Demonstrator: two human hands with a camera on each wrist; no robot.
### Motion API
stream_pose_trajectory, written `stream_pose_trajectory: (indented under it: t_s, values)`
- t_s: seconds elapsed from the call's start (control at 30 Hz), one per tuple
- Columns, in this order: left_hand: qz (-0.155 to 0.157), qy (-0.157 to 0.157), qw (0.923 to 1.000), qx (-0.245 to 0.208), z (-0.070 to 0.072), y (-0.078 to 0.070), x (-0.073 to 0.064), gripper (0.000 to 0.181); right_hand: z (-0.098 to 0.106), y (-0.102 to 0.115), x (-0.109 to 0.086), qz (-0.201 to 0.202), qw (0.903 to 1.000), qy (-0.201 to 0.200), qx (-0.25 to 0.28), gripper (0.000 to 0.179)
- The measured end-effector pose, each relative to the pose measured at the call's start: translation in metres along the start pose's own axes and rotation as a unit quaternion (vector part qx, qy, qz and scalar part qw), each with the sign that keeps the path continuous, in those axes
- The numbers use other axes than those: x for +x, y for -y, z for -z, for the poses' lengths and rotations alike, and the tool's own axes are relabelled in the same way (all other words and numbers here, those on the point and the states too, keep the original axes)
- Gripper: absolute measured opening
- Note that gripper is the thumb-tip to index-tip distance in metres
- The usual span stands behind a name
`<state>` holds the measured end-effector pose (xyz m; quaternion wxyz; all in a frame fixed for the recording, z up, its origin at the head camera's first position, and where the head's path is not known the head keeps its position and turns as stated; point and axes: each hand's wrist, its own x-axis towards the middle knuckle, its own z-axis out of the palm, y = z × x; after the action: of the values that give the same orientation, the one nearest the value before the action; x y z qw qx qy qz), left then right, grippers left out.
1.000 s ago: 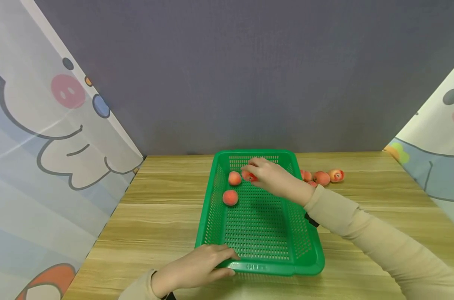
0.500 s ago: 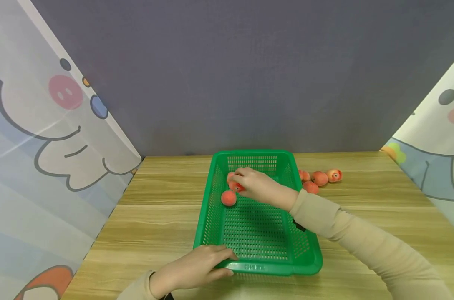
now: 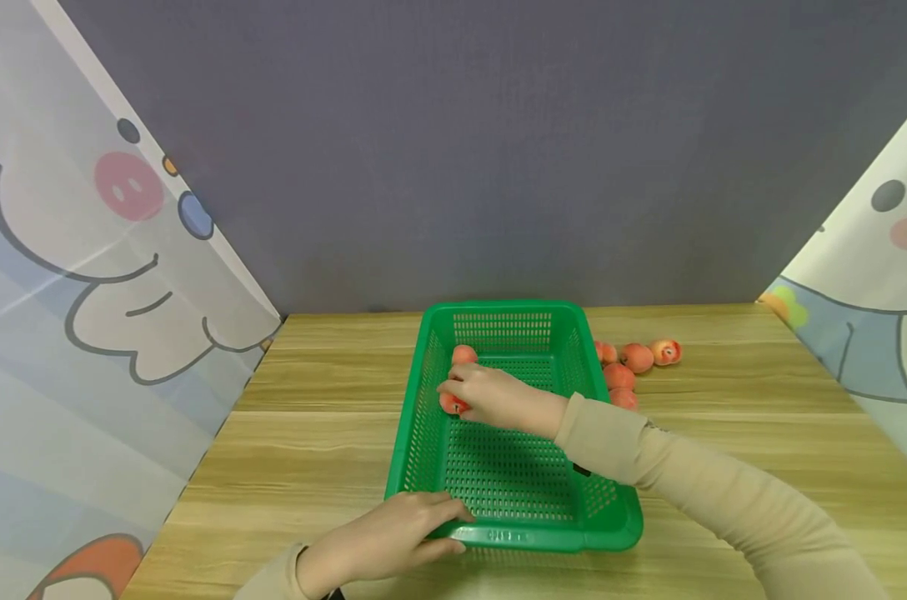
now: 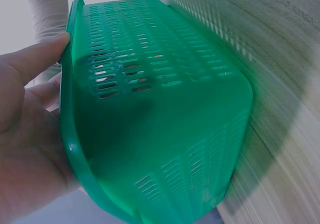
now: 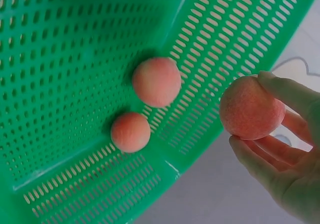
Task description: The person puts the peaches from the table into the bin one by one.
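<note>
A green perforated plastic basket [image 3: 528,537] stands on the wooden table. At its near left corner my left hand [image 3: 393,533] grips the rim, with the thumb outside and fingers over the edge. My right hand [image 3: 498,398] reaches in over the basket's left part and pinches a peach [image 5: 251,108] between thumb and fingertips, above the basket floor. Two more peaches lie inside along the far left: one peach [image 5: 157,82] and a smaller-looking peach [image 5: 130,132]. From the head view only the far peach [image 3: 464,354] shows plainly; the other is covered by the right hand and its peach.
Several peaches [image 3: 637,358] lie in a loose group on the table [image 3: 739,417], just right of the basket, partly behind its wall. A dark grey panel [image 3: 521,167] rises at the table's back edge. Printed cartoon sheets [image 3: 63,333] flank both sides.
My right hand with its peach has moved left and nearer across the basket, passing in front of the far peach and then over the nearer one. The left hand stays on the rim.
</note>
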<state>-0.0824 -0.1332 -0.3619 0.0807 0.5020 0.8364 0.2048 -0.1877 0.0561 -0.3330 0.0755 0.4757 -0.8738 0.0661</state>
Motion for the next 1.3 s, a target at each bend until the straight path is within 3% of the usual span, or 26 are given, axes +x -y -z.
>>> stream_pose_trajectory:
  t_s: [0.37, 0.83, 1.3]
  values:
    - [-0.002, -0.006, 0.9999, 0.009, -0.002, -0.001, -0.001, 0.027, -0.017, 0.008, 0.001, 0.014, 0.9987, 0.048, -0.01, 0.038]
    - [-0.009, -0.013, 0.9998, 0.009, -0.003, 0.0, -0.001, 0.026, -0.037, 0.011, 0.002, 0.03, 0.9958, 0.08, -0.032, 0.035]
    - [0.004, -0.009, 0.9999, 0.009, -0.002, 0.0, 0.0, 0.025, -0.053, 0.012, 0.004, 0.033, 0.9928, 0.099, -0.059, 0.037]
